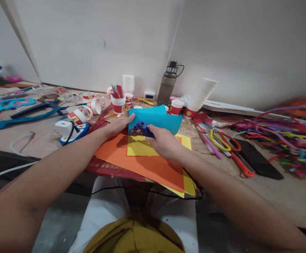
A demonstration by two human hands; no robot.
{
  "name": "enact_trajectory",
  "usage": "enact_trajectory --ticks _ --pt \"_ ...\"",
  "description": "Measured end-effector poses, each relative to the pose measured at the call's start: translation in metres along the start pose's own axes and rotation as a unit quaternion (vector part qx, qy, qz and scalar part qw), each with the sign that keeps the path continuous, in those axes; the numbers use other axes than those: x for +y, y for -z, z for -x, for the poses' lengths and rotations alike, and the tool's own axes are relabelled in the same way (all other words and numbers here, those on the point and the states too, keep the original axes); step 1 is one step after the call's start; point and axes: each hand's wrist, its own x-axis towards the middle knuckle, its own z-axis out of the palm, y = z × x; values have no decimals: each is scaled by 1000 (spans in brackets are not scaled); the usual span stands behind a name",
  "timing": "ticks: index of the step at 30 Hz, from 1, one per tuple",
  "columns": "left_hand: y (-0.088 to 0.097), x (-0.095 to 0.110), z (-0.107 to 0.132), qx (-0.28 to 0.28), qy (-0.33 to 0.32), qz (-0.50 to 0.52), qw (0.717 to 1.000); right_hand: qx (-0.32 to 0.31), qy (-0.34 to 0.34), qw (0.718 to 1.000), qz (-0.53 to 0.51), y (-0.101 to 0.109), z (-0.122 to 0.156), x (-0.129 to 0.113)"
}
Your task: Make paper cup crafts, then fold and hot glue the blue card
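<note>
My left hand [118, 125] is closed on the left edge of a bright blue paper sheet [156, 116], which stands tilted up and appears folded or doubled. My right hand [165, 141] is wrapped round the handle of a blue hot glue gun [142, 128]. The gun lies across the lower front of the blue sheet, its head pointing left toward my left hand; I cannot tell whether its tip touches the paper. Underneath are a small yellow sheet [139, 148] and a larger orange sheet [139, 163], with more yellow paper below.
Behind stand paper cups [118, 105], a dark water bottle [166, 86] and a leaning cup stack [202, 93]. Scissors [220, 140], a red cutter [242, 164], a black phone [259, 160] and pipe cleaners [295, 140] lie right. A black cord [168, 194] hangs along the front edge.
</note>
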Motion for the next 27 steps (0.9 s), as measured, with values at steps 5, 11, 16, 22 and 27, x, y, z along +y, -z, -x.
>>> enact_trajectory --ticks 5,11,16,22,27 --pt "1 1 1 11 5 -29 1000 -5 1 1000 -10 1 4 2" --pt "1 -3 -3 36 21 -56 998 -8 -8 999 -32 3 9 6" --pt "-2 -3 -2 23 0 -11 1000 11 -4 999 -35 -4 2 2" --pt "-2 -2 0 18 9 -20 1000 1 -11 999 -32 -2 2 -1" --pt "2 -1 0 14 1 -64 998 -4 -3 998 -59 -1 2 6"
